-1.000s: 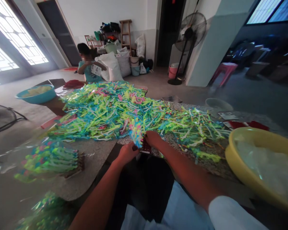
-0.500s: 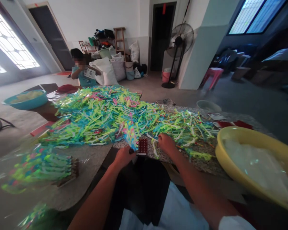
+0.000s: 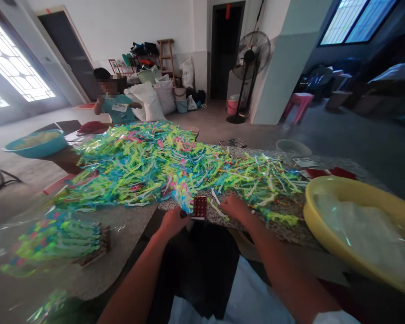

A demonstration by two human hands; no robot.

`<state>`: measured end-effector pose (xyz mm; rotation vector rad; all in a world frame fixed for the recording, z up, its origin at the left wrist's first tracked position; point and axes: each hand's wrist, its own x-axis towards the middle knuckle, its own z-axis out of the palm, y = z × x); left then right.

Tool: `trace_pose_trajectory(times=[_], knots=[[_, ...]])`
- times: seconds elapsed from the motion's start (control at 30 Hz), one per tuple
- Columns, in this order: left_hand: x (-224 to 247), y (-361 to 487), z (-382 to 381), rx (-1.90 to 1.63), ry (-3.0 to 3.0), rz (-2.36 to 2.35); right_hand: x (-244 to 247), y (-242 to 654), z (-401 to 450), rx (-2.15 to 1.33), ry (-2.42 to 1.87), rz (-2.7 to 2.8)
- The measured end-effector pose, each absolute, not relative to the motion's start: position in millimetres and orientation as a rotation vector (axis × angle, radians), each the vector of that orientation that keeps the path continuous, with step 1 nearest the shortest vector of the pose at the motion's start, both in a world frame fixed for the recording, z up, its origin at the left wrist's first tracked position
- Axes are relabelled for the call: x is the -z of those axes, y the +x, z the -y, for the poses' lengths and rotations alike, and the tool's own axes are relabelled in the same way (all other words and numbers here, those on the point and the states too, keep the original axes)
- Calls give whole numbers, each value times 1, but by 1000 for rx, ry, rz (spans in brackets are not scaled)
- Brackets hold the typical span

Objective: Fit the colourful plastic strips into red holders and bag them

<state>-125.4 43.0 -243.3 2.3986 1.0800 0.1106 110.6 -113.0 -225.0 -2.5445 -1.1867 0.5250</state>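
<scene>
At the table's near edge my left hand (image 3: 173,223) is closed on the lower left corner of a dark red card (image 3: 200,208) with rows of small marks. Colourful plastic strips (image 3: 182,191) in blue, pink and yellow hang along the card's left side. To the right of the card my right hand (image 3: 235,208) is closed, fingertips pinched low over the tabletop; what they hold is too small to make out. Pale loose strips (image 3: 216,208) lie right by those fingertips. A large heap of green, blue and white strips (image 3: 138,157) spreads beyond both hands.
A yellow basin (image 3: 312,202) with clear plastic bags stands at the right. Finished-looking cards with strips (image 3: 64,238) lie under clear plastic at the left. A blue basin (image 3: 40,146) sits far left. Another person (image 3: 121,108) is behind the heap; a standing fan (image 3: 249,58) is farther back.
My right hand has shifted slightly down and nearer the table edge, and the pale strip beside it has changed angle. My left hand stays on the card. The other person's arms have lowered.
</scene>
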Motion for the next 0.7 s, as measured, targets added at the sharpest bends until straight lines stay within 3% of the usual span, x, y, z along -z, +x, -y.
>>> trace_pose_trajectory(times=[0.13,0.3,0.7], knots=[[244,-126,-44,-108,2392,-1080,221,118,120,-861,-2359,1233],[243,-127,-44,-102,2386,-1115,220,131,107,-373,-2473,1330],[241,-125,-45,-57,2425,-1124,215,108,135,-174,-2386,1351]])
